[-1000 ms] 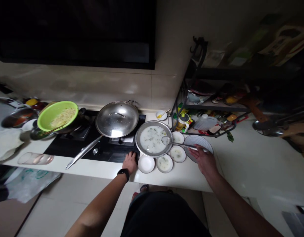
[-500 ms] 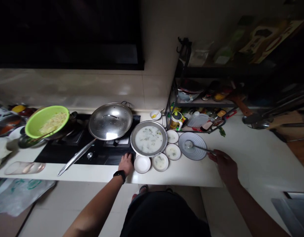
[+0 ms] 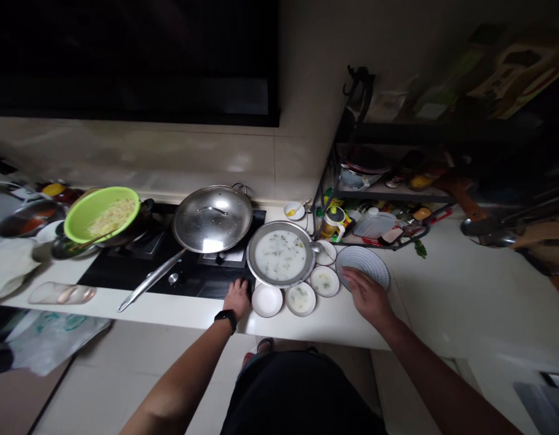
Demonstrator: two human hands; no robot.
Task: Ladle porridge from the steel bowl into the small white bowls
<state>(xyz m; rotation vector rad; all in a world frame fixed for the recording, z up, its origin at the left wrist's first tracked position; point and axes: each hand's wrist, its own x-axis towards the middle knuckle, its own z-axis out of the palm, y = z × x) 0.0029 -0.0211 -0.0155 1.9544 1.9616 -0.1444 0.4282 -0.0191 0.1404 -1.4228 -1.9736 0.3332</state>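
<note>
My right hand [image 3: 367, 296] is closed round the handle of a ladle [image 3: 316, 247], whose bowl is at the right rim of a big metal basin [image 3: 251, 261]. White soup [image 3: 280, 255] with green bits fills much of the basin. My left hand [image 3: 237, 296], wearing a dark watch, lies with its fingers on the cooktop's right front edge and holds nothing. Beside it stands a small bowl [image 3: 267, 301] that looks empty. Two small bowls [image 3: 301, 299] [image 3: 325, 281] hold some soup, and another small bowl [image 3: 325, 254] is partly behind the ladle. A striped plate [image 3: 374, 266] lies beyond my right hand.
On the black cooktop [image 3: 138, 281] sits a lidded pan [image 3: 213, 219], its long handle [image 3: 150, 283] reaching over the counter's front. Further left are a green colander [image 3: 84, 220] with pale shreds and a glass [image 3: 61, 293] lying sideways. A rack [image 3: 392, 194] holds jars behind the plate.
My right hand has carried the ladle leftward from over the striped plate to the basin's right rim. My left hand stays on the cooktop's edge. The view has shifted slightly.
</note>
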